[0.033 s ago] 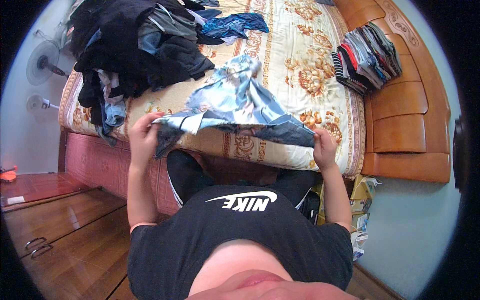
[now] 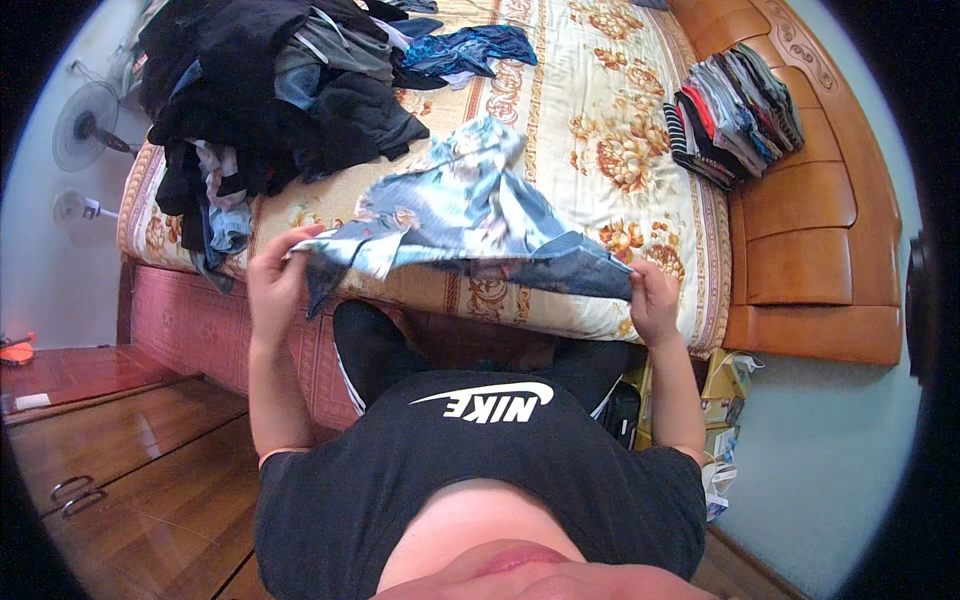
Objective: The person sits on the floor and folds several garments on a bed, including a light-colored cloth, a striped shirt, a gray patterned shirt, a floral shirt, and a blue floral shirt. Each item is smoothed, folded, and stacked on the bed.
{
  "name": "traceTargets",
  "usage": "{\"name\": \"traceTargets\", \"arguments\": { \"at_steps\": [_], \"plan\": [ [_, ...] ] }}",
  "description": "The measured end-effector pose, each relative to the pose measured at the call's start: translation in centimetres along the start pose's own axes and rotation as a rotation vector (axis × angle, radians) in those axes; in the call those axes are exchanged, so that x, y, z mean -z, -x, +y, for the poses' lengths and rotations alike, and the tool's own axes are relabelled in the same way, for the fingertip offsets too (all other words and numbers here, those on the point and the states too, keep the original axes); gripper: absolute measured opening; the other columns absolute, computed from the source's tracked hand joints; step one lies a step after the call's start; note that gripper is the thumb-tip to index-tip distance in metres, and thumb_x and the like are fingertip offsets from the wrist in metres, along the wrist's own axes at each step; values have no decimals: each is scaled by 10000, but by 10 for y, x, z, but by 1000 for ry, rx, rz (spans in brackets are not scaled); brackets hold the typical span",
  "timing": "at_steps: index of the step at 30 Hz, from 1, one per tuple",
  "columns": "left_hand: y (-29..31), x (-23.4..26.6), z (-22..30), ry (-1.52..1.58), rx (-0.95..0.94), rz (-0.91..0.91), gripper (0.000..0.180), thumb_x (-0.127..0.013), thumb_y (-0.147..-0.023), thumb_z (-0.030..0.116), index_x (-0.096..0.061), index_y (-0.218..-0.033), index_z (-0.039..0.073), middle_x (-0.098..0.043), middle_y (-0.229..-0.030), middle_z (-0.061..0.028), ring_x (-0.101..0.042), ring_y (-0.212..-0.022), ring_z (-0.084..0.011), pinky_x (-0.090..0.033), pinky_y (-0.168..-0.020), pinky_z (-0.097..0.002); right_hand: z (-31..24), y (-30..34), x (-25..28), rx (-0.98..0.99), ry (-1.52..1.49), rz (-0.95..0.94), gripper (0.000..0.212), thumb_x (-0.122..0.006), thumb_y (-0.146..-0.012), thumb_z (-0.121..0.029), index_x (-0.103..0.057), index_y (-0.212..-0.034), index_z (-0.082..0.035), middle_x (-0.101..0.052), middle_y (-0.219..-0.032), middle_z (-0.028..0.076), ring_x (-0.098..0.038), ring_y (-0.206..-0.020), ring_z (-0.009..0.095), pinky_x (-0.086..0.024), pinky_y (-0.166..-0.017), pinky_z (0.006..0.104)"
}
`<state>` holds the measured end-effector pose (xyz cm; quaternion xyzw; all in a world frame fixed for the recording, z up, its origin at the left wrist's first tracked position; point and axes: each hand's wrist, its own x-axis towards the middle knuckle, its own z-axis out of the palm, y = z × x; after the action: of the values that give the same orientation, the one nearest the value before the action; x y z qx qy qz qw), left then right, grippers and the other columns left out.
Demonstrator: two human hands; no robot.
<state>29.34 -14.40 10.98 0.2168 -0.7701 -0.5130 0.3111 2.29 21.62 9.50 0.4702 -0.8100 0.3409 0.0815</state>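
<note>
A light blue floral garment point(image 2: 455, 205) stretches between my two hands, its near edge raised above the front of the bed and its far part lying on the bedspread. Whether it is a shirt or some other piece, I cannot tell. My left hand point(image 2: 276, 272) pinches one corner, with a darker blue flap hanging just beside the fingers. At the other end, my right hand point(image 2: 655, 297) grips the opposite corner between thumb and fingers. The darker underside shows along the near edge, which sags slightly in the middle.
A large heap of dark clothes point(image 2: 260, 100) covers the bed's far left, with a blue patterned garment point(image 2: 470, 52) beside it. Folded clothes point(image 2: 735, 115) stand in a row by the wooden headboard point(image 2: 795, 240). Fans point(image 2: 88, 128) stand at left, above a wooden cabinet point(image 2: 140, 480).
My left hand has shifted slightly left, and my right hand slightly down. The garment's far part has spread a little to the left.
</note>
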Motion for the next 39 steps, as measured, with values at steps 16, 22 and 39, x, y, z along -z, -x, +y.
{"name": "traceTargets", "arguments": {
  "at_steps": [16, 22, 39],
  "plan": [
    [-354, -103, 4, -979, -515, 181, 180, -483, -794, 69, -626, -903, 70, -613, -837, -175, -588, -802, -351, -468, -689, -412, 161, -258, 40, -334, 476, 88, 249, -440, -823, -237, -628, -873, -81, -610, -873, 189, -578, -847, 354, -453, -718, 431],
    [-319, -88, 99, -433, -774, 519, 165, -491, -817, 133, -577, -840, -7, -571, -750, -217, -558, -734, -380, -434, -645, -403, 107, -263, 125, 127, 561, 430, 225, -444, -841, -230, -589, -954, -102, -596, -859, 193, -579, -813, 359, -453, -687, 449],
    [-2, -132, -234, -528, -207, 16, 194, -483, -764, -27, -562, -935, 23, -543, -1051, -161, -534, -953, -341, -444, -820, -387, 140, 80, -143, -270, 349, 158, 157, -490, -765, -2, -598, -879, -2, -551, -1002, 176, -510, -1014, 339, -421, -862, 389]
  ]
}}
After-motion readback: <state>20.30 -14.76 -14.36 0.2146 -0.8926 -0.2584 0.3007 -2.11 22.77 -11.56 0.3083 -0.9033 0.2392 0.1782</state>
